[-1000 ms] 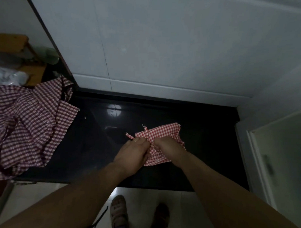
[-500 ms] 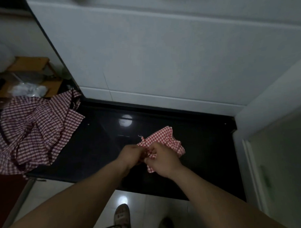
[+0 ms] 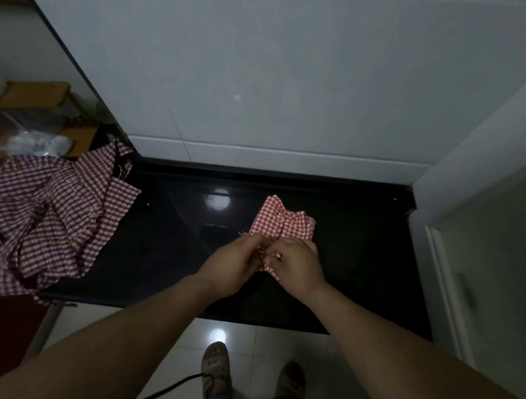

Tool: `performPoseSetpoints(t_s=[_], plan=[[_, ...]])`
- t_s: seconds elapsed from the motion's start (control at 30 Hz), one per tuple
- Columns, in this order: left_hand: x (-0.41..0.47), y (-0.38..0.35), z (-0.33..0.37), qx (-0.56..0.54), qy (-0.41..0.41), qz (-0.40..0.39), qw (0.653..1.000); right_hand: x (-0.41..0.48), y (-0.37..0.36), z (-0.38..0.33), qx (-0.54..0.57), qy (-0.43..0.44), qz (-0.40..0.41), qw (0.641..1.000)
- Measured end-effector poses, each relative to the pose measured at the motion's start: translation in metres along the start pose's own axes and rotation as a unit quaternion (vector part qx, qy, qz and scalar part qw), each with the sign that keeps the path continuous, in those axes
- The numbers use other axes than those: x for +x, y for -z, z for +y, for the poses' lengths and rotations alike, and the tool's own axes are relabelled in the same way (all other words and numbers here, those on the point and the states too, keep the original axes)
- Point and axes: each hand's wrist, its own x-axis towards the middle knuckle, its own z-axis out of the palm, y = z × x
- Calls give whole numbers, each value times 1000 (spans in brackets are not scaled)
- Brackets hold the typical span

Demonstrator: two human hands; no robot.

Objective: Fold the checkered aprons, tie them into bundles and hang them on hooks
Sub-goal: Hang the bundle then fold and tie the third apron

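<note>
A small folded red-and-white checkered apron (image 3: 282,221) lies bunched on the black glossy counter (image 3: 168,247), right of centre. My left hand (image 3: 238,261) grips its near left edge, fingers curled into the cloth. My right hand (image 3: 293,262) pinches the cloth right beside it, knuckles toward me; the two hands touch. The near part of the bundle is hidden under my hands. A heap of loose dark-red checkered aprons (image 3: 53,218) lies spread over the counter's left end.
A white tiled wall (image 3: 282,94) rises behind the counter. A white door frame (image 3: 443,282) stands at the right. Wooden shelves (image 3: 34,97) with a plastic bag sit at the far left. My feet and a black cable (image 3: 173,387) are on the pale floor below.
The bundle has been gathered tighter and its far corner now sticks up. My hands have closed in together on its near edge. The camera has tilted a little.
</note>
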Motion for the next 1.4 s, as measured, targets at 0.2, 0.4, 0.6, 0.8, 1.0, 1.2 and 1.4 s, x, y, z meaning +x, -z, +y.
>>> performPoseSetpoints(t_s=[0.2, 0.4, 0.6, 0.8, 1.0, 1.2, 1.4], plan=[[8, -6, -21, 18, 8, -62, 998, -6, -10, 3, 128, -69, 6, 989], [26, -5, -26, 53, -31, -66, 996, 0, 6, 13, 144, -49, -65, 986], [28, -8, -27, 68, -23, -71, 995, 8, 15, 6, 172, -118, -74, 975], [32, 15, 9, -58, 0, 2, 998, 17, 61, -19, 195, -142, -74, 968], [62, 83, 97, -102, -36, 98, 989, 38, 175, -56, 144, -81, -4, 986], [84, 156, 196, -99, -66, 158, 980, 50, 283, -95, 131, -37, 93, 986], [108, 218, 266, -42, -88, 221, 970, 65, 366, -123, 131, -1, 150, 980]])
